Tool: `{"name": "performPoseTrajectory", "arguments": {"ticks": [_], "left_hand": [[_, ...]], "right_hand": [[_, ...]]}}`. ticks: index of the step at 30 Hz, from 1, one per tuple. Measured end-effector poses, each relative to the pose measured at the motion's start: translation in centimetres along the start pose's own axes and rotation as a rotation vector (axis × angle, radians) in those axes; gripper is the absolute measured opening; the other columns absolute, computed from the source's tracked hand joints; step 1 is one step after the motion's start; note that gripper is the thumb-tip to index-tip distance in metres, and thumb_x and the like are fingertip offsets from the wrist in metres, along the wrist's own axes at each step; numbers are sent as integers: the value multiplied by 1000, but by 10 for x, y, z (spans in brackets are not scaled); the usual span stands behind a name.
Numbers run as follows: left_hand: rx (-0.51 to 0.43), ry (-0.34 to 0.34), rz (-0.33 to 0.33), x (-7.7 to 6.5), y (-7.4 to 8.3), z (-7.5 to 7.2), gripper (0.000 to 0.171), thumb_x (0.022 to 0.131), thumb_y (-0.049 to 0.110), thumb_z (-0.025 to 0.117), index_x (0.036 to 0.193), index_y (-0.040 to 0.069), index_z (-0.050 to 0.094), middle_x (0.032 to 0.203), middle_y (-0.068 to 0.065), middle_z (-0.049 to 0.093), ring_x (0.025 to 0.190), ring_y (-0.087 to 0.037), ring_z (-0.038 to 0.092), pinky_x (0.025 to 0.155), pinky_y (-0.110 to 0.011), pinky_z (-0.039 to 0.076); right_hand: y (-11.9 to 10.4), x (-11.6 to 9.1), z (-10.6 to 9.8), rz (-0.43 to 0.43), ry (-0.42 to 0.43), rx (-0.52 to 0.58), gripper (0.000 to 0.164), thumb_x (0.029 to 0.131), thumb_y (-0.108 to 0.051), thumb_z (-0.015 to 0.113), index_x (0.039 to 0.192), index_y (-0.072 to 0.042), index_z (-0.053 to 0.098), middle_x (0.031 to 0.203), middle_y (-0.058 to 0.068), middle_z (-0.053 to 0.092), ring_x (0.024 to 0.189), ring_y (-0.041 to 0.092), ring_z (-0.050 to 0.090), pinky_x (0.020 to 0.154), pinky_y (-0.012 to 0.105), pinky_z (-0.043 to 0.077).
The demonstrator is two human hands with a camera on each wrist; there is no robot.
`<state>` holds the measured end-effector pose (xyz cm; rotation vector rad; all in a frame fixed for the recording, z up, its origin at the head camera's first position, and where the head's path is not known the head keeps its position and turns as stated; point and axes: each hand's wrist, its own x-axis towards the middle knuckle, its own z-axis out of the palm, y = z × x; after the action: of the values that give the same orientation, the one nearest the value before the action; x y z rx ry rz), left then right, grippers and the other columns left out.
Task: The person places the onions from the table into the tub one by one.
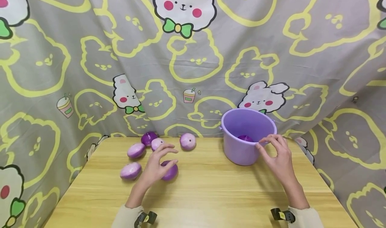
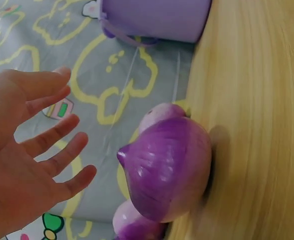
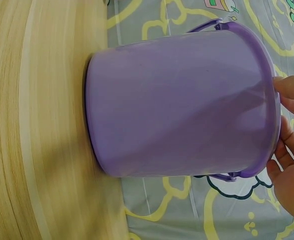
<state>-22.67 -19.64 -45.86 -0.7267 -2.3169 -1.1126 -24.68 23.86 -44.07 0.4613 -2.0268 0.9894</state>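
One purple bucket [image 1: 238, 153], upright on the table [image 1: 211, 191]; we see one dark onion [image 1: 245, 138] inside, part of the floor hidden from us. We count six onions [image 1: 136, 150] outside, all left of the bucket; the closest one [image 1: 188, 142] sits near the back edge. Right hand [image 1: 279, 158] pinches the bucket's rim. Left hand [image 1: 155, 166], left of the bucket, fingers loosely spread, holds nothing, beside a glossy purple onion [image 1: 171, 172], not touching.
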Motion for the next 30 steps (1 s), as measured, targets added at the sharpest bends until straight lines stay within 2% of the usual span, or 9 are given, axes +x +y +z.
{"name": "performPoseTrajectory", "arguments": {"ticks": [8,13,17,30], "left_hand": [[7,-54,-53,-5,-8,-2,29,82,7,85,109,9,74,123,-10,67,122,-35,59,105,-56,46],[12,-63,-39,-8,-16,0,28,81,5,85,107,7,75,121,-12,68,120,-40,60,106,-60,43],[25,-72,-39,-10,-22,1,26,81,7,86,105,7,75,120,-11,68,118,-38,61,104,-61,44],[46,-139,-58,-14,-25,3,24,80,9,87,101,11,76,116,-13,69,115,-35,63,105,-61,44]], "right_hand": [[0,0,0,1,-2,2,22,77,3,85,93,-5,73,100,11,60,107,23,49,99,24,32],[0,0,0,6,1,2,22,76,3,86,93,-5,74,101,10,60,107,22,49,99,24,31],[0,1,0,4,-1,3,22,77,3,86,93,-5,74,101,10,61,107,23,49,100,25,31],[0,0,-1,2,0,-3,22,76,3,85,93,-4,73,101,12,60,107,25,50,101,25,32]]}}
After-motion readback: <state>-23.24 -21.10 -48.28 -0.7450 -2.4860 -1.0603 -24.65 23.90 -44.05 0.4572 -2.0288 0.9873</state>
